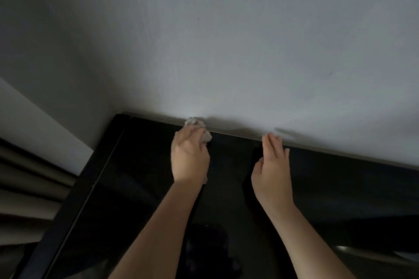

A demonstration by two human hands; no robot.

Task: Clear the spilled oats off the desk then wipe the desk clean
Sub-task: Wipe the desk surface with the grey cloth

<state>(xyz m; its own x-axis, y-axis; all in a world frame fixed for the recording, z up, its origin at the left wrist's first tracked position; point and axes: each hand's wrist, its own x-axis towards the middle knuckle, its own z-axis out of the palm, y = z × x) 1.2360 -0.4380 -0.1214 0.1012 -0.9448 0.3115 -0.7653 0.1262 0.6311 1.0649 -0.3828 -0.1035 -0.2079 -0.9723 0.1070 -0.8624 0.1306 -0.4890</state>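
A glossy black desk (136,188) runs along a pale wall. My left hand (189,156) grips a crumpled light-grey cloth (199,128) and holds it on the desk at the far edge, close to the wall. A bit of the cloth also shows under the wrist. My right hand (272,170) is to the right of it, fingers straight and together, pointing toward the wall, on or just above the desk top; which one I cannot tell. No oats show on the dark surface in this dim light.
The pale wall (226,41) rises directly behind the desk. Beige curtain folds (29,188) hang at the left beyond the desk's left edge. A lighter strip (385,253) shows at the lower right.
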